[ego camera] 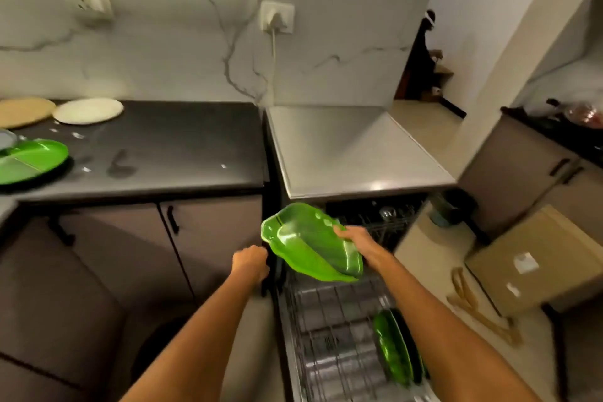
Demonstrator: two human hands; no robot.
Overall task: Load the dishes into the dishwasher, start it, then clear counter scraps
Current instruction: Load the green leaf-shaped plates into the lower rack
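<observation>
My right hand [354,238] grips a green divided plate [306,241] by its right rim and holds it tilted above the pulled-out lower rack [329,336] of the open dishwasher [375,215]. Another green plate [396,346] stands on edge in the rack's right side. My left hand [249,263] is curled shut at the rack's left front corner, against the dishwasher's edge; whether it grasps anything I cannot tell. On the dark counter [163,153] to the left lie a green divided plate [31,161], a white plate [88,110] and a tan plate [24,111].
Small white scraps [78,134] dot the counter. The dishwasher's steel top [352,150] is bare. A cardboard box [535,258] and tan straps [473,303] lie on the floor to the right. Brown cabinet doors [130,254] stand left of the dishwasher.
</observation>
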